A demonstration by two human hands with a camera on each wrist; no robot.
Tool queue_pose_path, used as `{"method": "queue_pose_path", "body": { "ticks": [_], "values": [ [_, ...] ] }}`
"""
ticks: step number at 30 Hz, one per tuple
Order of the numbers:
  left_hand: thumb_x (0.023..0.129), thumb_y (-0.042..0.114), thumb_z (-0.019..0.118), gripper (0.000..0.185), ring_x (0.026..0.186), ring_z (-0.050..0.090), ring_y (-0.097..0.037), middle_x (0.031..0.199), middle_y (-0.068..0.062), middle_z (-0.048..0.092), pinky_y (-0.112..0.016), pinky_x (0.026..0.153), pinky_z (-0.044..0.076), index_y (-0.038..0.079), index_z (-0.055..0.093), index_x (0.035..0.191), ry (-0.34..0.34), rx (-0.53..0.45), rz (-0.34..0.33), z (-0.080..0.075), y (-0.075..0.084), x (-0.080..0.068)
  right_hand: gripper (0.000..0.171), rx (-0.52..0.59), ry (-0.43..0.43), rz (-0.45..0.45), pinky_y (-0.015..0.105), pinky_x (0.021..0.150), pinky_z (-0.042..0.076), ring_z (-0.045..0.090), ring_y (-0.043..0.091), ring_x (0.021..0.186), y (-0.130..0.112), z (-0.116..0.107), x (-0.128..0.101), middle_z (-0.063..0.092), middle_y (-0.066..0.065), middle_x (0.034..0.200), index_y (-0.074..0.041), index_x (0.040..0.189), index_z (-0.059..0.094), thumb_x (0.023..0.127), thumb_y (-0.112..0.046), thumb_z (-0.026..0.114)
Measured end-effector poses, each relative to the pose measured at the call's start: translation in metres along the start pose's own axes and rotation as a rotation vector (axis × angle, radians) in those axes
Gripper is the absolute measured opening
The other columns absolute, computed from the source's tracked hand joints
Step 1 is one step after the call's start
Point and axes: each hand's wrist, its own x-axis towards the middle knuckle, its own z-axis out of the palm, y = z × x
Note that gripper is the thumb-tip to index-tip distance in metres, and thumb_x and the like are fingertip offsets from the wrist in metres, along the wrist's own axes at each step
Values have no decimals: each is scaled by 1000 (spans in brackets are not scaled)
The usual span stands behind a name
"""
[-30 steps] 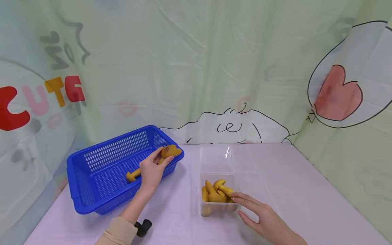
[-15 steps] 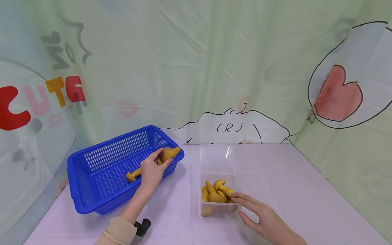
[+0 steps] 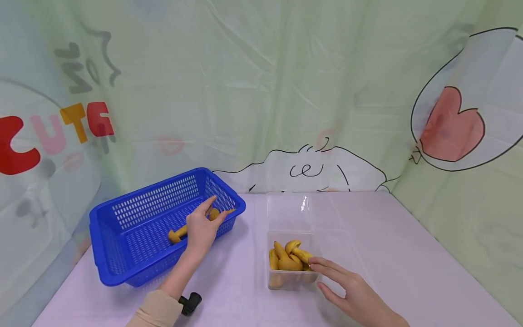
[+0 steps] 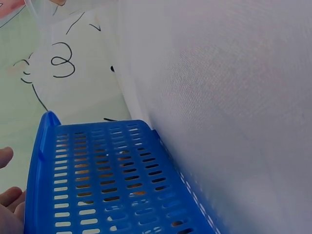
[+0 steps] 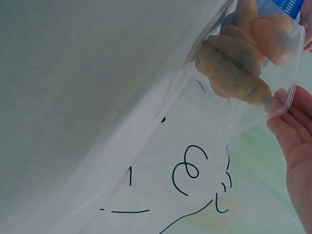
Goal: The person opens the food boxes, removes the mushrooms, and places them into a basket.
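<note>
Pale green sheeting [image 3: 253, 81] printed with cartoon outlines, red and orange letters and a red heart hangs behind a lilac table [image 3: 392, 254], and we see both our hands working on that surface.

Several things are only partly readable. Our left hand [image 3: 201, 227] covers much of the yellow mushroom-shaped pieces [image 3: 176, 235] lying in the blue basket [image 3: 135, 213]; one stem end pokes out to the left of the wrist, and a bit of cap shows past the fingertips near the basket's right wall. From the left wrist view we catch only the basket's slotted side [image 4: 107, 180] and a sliver of our fingers [image 4: 9, 202] at the frame edge. The clear box [image 3: 291, 254] is nearly invisible against the table except for its glinting rim, and the yellow pieces [image 3: 289, 259] piled inside overlap so we cannot count them. A small black object [image 3: 189, 303] beside the left sleeve is too small to identify.

Our left hand reaches over the basket's near wall, fingers relaxed and spread, resting against the pieces without gripping any. Our right hand [image 3: 349, 290] lies low at the box's near right corner, fingers stretched out flat and released, fingertips touching the box wall; the right wrist view shows a fingertip [image 5: 280, 100] against that clear rim.
</note>
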Motion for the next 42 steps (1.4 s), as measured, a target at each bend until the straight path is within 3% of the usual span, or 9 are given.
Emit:
{"method": "queue_pose_path", "body": {
  "ticks": [6, 14, 20, 28, 31, 35, 42],
  "values": [
    [74, 4, 77, 43, 99, 62, -31, 111, -19, 62, -37, 80, 52, -6, 62, 114, -19, -26, 27, 3, 1, -1, 42, 7, -24, 28, 12, 92, 38, 54, 16, 113, -3, -2, 1, 57, 6, 124, -5, 121, 59, 81, -5, 69],
    [73, 2, 77, 41, 98, 62, -33, 110, -19, 63, -40, 79, 52, -5, 64, 111, -98, -135, 74, 7, 10, -4, 44, 10, -47, 52, 11, 92, 37, 53, 14, 114, -5, -5, 3, 57, 7, 125, -5, 122, 58, 79, -1, 70],
    [72, -1, 76, 42, 102, 60, -30, 111, -17, 63, -33, 83, 50, -5, 63, 112, -261, -273, 86, 17, 19, -15, 46, 10, -43, 41, 12, 93, 37, 53, 15, 114, -5, -5, 3, 57, 7, 124, -5, 122, 58, 77, 0, 70],
    [74, -1, 75, 41, 105, 59, -29, 112, -15, 63, -38, 84, 49, -5, 63, 113, -477, -415, 157, 37, 31, -32, 48, -7, -44, 49, 12, 92, 38, 54, 16, 112, -4, -4, 1, 57, 6, 125, -6, 122, 58, 76, 0, 72],
    [75, -1, 74, 40, 104, 60, -26, 113, -14, 63, -35, 84, 50, -3, 62, 114, -559, -424, 168, 49, 35, -36, 51, -11, -24, 31, 11, 92, 38, 55, 17, 111, -3, -4, 1, 57, 7, 124, -6, 122, 58, 74, 1, 73],
    [78, 3, 73, 38, 101, 61, -21, 113, -11, 63, -31, 83, 50, 1, 63, 115, -658, -392, 127, 64, 39, -38, 54, -6, -23, 25, 11, 92, 37, 56, 19, 110, -4, -4, 0, 57, 8, 123, -6, 122, 58, 72, 4, 74],
    [78, 4, 73, 35, 97, 63, -17, 110, -8, 65, -26, 81, 51, 1, 66, 112, -749, -359, 60, 84, 44, -36, 49, 25, -58, 32, 12, 91, 38, 55, 19, 111, -7, -6, 2, 56, 9, 124, -5, 124, 57, 77, 1, 70]
  ]
}}
